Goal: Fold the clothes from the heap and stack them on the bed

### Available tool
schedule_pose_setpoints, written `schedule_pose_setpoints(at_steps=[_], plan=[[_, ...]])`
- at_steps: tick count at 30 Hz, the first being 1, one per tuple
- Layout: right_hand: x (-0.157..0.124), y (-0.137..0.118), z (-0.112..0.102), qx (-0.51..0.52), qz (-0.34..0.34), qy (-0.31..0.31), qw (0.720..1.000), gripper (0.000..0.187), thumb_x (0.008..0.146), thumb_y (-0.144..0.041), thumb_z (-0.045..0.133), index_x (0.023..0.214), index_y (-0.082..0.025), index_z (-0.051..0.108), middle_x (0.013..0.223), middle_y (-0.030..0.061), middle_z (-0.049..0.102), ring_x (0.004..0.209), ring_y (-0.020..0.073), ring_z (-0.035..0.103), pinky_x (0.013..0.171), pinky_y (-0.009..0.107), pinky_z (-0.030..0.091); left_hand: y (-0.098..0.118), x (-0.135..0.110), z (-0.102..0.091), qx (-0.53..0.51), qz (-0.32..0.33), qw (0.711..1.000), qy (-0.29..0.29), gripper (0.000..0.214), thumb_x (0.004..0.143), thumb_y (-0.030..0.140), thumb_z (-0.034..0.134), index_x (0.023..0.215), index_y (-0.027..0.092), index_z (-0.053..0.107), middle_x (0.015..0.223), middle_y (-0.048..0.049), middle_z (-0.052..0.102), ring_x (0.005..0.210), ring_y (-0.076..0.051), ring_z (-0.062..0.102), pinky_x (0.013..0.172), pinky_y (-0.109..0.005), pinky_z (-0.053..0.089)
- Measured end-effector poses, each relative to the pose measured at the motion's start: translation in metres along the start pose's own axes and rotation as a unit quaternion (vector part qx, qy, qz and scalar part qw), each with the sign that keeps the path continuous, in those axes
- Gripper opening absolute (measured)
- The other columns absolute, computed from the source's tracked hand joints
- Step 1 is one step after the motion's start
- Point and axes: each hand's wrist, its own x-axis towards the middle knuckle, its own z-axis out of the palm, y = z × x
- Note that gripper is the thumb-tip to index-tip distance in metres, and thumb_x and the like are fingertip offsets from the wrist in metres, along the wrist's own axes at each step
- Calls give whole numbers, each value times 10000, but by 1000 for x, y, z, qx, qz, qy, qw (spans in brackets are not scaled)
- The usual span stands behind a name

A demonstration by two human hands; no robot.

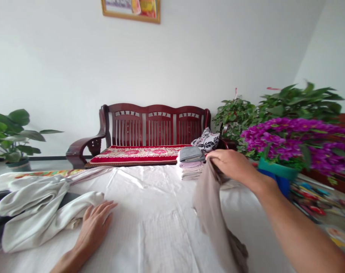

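Observation:
My right hand (pixel 230 165) is closed on one end of a taupe garment (pixel 210 212), lifted off the table so the cloth hangs down toward me. Its exact kind does not show. On the white tablecloth (pixel 161 227), my left hand (pixel 97 222) lies flat with fingers stretched out, beside a loose heap of pale grey clothes (pixel 38 212). Just past the held garment, a stack of folded clothes (pixel 191 163) has a grey piece on top, with pink and white ones below. Part of the stack's right side is hidden by my right hand and the garment.
Purple flowers in a teal pot (pixel 277 170) stand at the right edge, near my right forearm. Small coloured items (pixel 317 201) lie beside them. A wooden bench (pixel 158 125) with a red cover is behind the table. A potted plant (pixel 18 136) stands at left.

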Motion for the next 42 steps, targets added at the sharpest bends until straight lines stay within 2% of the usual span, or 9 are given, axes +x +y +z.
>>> schedule_pose_setpoints(at_steps=[5,9,13,18,25,30,36,39,42], plan=[[17,-41,18,-106,-41,-87,990,177,797,-265,597,777,-273,773,784,-4,756,763,174,667,651,232,408,63,4,-28,-246,-31,969,-25,381,928,512,467,1053,273,736,1134,-50,746,1088,-263,677,985,-401,515],[29,-76,32,-78,-45,-59,994,208,808,-248,570,738,-257,766,751,-12,747,730,161,660,638,229,398,143,13,-48,-406,-25,906,-116,524,914,564,517,1339,268,600,1337,-88,647,1200,-264,623,1010,-382,500],[33,-103,36,17,-82,-15,996,268,848,-212,516,841,-256,781,880,-17,769,827,158,677,740,232,441,193,28,-48,-432,25,893,-127,534,919,514,541,1373,232,554,1349,-111,617,1182,-265,607,947,-355,509],[33,-94,22,60,-175,-71,980,281,884,-203,541,1012,-298,772,975,-35,754,880,144,677,789,232,463,183,55,-56,-270,51,958,-81,286,954,309,433,884,190,683,803,-39,701,770,-208,652,707,-299,478],[22,-60,35,-119,-172,51,977,387,881,-71,503,1079,-291,752,1018,6,732,953,172,658,818,264,470,144,96,-127,-64,149,973,166,312,977,322,415,1086,219,689,1046,-66,721,1023,-250,633,964,-390,436],[9,-57,71,-77,-125,117,982,387,896,-60,476,1099,-271,729,1040,19,726,928,175,677,778,261,492,134,97,-141,-139,155,978,-16,378,984,384,391,996,238,740,1003,-31,759,924,-215,692,838,-305,507],[8,-89,86,170,-209,152,951,266,965,-174,477,1040,-274,712,1031,29,701,1014,175,656,912,303,508,127,100,-98,-290,13,956,-44,542,885,535,542,1302,200,632,1354,-121,639,1255,-300,582,999,-393,476],[11,-109,84,255,-182,208,927,237,976,-214,469,1016,-275,694,1023,28,701,998,180,655,926,334,513,141,98,-85,-423,-3,896,-136,718,806,598,639,1397,200,551,1407,-135,594,1313,-318,529,1009,-407,475],[17,-119,85,286,-150,225,919,232,972,-227,462,986,-259,691,996,29,711,973,181,661,911,330,514,161,89,-81,-569,20,784,-248,663,808,635,632,1256,146,650,1143,-125,725,1052,-276,668,897,-367,520]])
